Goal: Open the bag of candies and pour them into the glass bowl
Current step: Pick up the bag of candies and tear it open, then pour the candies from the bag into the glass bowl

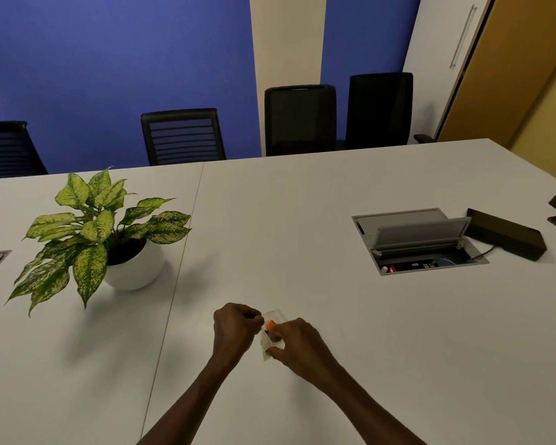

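Observation:
A small clear plastic bag of candies (pixel 272 319) is held between both hands above the white table (pixel 302 220), near its front middle. An orange candy (pixel 271 325) shows through the plastic. My left hand (pixel 235 329) pinches the bag's left edge with closed fingers. My right hand (pixel 297 343) grips its right and lower edge. Most of the bag is hidden behind the fingers. No glass bowl is in view.
A potted plant (pixel 109 239) in a white pot stands at the left. An open cable hatch (pixel 418 242) is set into the table at the right, with a dark flat box (pixel 504 234) beside it. Black chairs (pixel 183 136) line the far edge.

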